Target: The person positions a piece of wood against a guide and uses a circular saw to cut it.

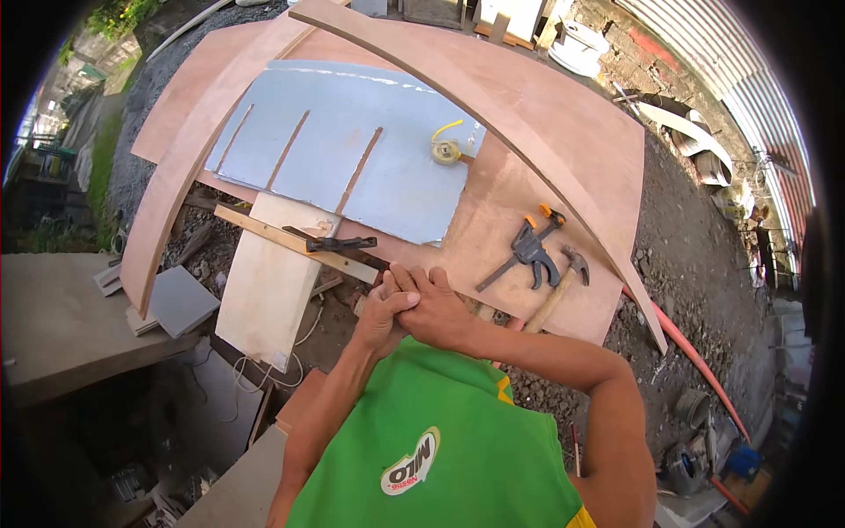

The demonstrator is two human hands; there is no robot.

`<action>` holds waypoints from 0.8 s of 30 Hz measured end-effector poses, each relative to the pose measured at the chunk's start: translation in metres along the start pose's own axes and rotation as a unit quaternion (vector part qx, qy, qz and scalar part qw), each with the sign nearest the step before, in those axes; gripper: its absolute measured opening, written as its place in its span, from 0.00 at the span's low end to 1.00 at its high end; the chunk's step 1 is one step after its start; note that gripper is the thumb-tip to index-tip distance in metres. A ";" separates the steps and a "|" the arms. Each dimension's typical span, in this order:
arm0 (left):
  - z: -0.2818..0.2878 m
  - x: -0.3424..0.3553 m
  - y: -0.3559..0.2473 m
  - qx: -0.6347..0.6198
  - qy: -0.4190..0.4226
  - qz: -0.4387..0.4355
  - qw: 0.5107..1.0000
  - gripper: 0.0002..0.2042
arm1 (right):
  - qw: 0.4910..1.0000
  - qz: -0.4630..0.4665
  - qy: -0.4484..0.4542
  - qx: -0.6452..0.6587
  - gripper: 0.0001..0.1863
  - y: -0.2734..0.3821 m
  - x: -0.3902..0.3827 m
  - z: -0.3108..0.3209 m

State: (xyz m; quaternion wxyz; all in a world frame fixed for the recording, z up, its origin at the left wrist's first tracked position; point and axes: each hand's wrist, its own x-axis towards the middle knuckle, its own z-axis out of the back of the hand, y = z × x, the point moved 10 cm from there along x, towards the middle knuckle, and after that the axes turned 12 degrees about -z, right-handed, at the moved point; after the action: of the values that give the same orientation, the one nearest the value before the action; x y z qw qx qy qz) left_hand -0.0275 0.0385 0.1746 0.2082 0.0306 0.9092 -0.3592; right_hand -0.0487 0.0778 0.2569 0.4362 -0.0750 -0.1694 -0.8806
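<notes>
Plywood sheet (546, 132) lies across our workspace, long axis running lower left to upper right; the hammer (559, 286) rests on its near edge, handle toward us. Our right hand (431, 308) clasps our left hand (380, 319), both closed, holding nothing else

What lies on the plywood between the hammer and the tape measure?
In the head view, a black bar clamp with orange tips lies on the plywood sheet between the hammer and the yellow tape measure, close beside the hammer.

Head camera looks steeply down, close over clasped hands (412, 308) and plywood sheet (528, 123)
</notes>
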 end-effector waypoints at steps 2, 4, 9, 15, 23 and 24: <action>0.015 0.004 0.010 0.010 -0.010 0.007 1.000 0.21 | 0.999 0.006 0.001 0.035 0.22 -0.002 -0.007 -0.014; 0.048 0.006 0.018 0.176 -0.076 0.029 0.981 0.26 | 0.997 -0.025 0.026 0.073 0.20 -0.004 -0.014 -0.026; 0.023 0.017 -0.030 0.525 -0.029 -0.192 0.829 0.26 | 0.975 0.044 0.083 0.201 0.14 0.019 -0.054 -0.062; -0.006 0.029 0.002 0.466 0.182 0.067 0.863 0.14 | 0.964 0.147 0.080 0.204 0.10 0.035 -0.045 -0.047; -0.031 0.024 -0.011 0.330 0.221 0.062 0.916 0.11 | 0.966 0.137 0.119 0.183 0.11 0.028 -0.043 -0.020; -0.033 0.024 -0.012 0.304 0.226 0.058 0.924 0.10 | 0.972 0.132 0.131 0.143 0.11 0.025 -0.042 -0.016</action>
State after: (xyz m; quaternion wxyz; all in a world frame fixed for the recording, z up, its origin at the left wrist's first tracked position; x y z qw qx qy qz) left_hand -0.0636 0.0496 0.1944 -0.0018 0.2257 0.7758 -0.5892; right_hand -0.0034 0.0893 0.2359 0.5729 0.0827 -0.2236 -0.7842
